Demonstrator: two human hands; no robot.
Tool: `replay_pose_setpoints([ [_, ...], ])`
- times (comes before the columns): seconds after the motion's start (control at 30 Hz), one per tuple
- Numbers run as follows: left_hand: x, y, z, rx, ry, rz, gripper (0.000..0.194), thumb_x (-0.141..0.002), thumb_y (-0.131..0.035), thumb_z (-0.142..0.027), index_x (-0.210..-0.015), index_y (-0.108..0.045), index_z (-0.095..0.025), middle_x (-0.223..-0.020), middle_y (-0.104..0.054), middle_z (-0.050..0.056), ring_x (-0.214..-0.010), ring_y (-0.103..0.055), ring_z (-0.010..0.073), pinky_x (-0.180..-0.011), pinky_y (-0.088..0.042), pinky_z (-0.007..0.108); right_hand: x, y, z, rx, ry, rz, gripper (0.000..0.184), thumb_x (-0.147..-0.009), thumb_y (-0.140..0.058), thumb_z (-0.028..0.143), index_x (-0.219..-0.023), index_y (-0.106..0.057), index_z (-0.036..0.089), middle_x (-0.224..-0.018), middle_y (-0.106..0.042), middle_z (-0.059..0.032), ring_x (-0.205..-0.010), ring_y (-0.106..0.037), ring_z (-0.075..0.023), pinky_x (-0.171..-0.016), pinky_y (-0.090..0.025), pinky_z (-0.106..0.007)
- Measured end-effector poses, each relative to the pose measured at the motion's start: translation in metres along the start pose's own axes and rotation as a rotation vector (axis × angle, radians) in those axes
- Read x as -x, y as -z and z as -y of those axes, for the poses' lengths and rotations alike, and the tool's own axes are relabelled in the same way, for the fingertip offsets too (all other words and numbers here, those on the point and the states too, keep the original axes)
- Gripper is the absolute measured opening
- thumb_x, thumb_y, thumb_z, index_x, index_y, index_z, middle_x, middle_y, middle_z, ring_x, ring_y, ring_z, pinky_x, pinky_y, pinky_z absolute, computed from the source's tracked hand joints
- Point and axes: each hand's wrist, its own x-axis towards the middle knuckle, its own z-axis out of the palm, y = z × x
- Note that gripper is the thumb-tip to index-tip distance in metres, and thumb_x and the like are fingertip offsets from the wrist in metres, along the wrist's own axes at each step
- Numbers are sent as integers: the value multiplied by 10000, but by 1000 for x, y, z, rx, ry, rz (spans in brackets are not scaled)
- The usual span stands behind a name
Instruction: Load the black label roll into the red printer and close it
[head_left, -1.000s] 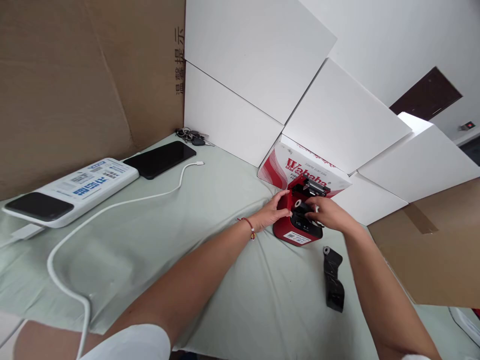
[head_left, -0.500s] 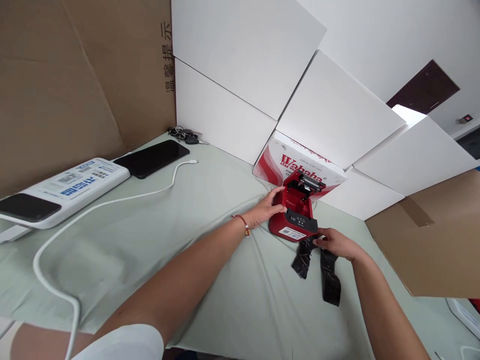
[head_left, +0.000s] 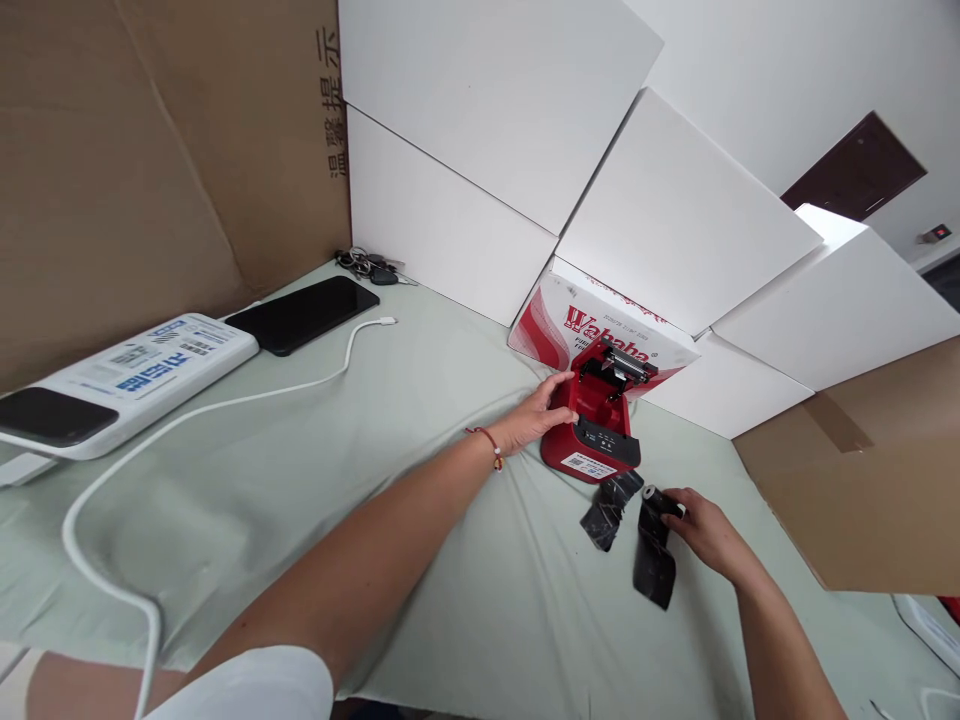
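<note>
Right of centre in the frame stands a red machine, its lid raised toward the back and its red compartment open to view. A black panel with small markings runs along the front rim, above a white label. The left hand grips the left side of the machine, thumb and fingers spaced along the wall. The right hand, at lower right, is closed on the end of a black roll, from which a loose black strip hangs. A second black piece, crumpled, lies on the green cloth just in front of the machine. Directly behind the machine is a white and red carton; its contents cannot be seen. At left, a white power bank lies beside a black phone, with keys near the phone's far end and a white cable curving across the cloth.
</note>
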Motion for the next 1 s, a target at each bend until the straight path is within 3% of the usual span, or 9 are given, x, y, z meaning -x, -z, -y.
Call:
replay_pose_setpoints([
  [0.13,1,1,1,-2,3,-1,798,-790,-744,-258,-1532,-450,-242,-1370,-674,98,-1277,-624,282,-1199,-433,488,15,58,23,-63,147,215,411,-865,-664,520,-1172,-795,280,-1199,-797,-109,-1041,-732,-321,-930,-593,-431],
  [0.2,1,2,2,-5,20,-3,815,-800,-734,-254,-1553,-426,-240,-1286,-702,86,-1205,-658,271,-1183,-450,498,16,84,42,-80,203,179,459,-913,-649,579,-1251,-774,295,-1255,-779,-110,-1075,-717,-314,-942,-591,-420],
  [0.27,0,2,3,-15,14,-5,823,-804,-733,-252,-1564,-417,-239,-1279,-705,85,-1184,-669,268,-1177,-459,500,7,95,67,-89,256,97,484,-932,-632,589,-1302,-754,302,-1292,-767,-99,-1069,-714,-302,-919,-601,-415],
  [0.37,-1,3,5,-39,-24,-13,809,-807,-746,-257,-1555,-440,-237,-1410,-664,104,-1294,-632,281,-1210,-434,486,-27,81,107,-65,333,7,432,-953,-616,458,-1335,-740,297,-1322,-762,-70,-1040,-727,-264,-898,-610,-391],
  [0.53,-1,4,8,-47,-52,-20,786,-793,-768,-268,-1524,-481,-243,-1518,-607,114,-1428,-541,311,-1247,-391,500,-85,41,151,107,355,33,330,-906,-641,197,-1195,-799,218,-1177,-819,-66,-1007,-747,-245,-887,-586,-341],
  [0.7,-3,5,9,-72,-67,-37,788,-769,-772,-262,-1507,-496,-235,-1565,-569,125,-1499,-468,325,-1286,-335,498,-116,29,163,230,342,98,370,-823,-720,117,-1162,-817,231,-1060,-843,-52,-934,-756,-237,-799,-542,-284],
  [0.83,-4,4,8,-91,-66,-29,783,-768,-762,-272,-1498,-484,-216,-1603,-519,144,-1506,-460,328,-1299,-309,495,-131,23,168,320,316,111,292,-790,-763,115,-1050,-843,222,-965,-842,-73,-895,-762,-253,-783,-527,-290],
  [1.0,-2,3,5,-107,-60,-34,799,-774,-751,-280,-1512,-459,-192,-1625,-485,165,-1515,-447,328,-1300,-308,487,-126,23,171,306,326,24,265,-812,-783,155,-1061,-836,227,-993,-842,-78,-939,-772,-262,-836,-545,-308],
])
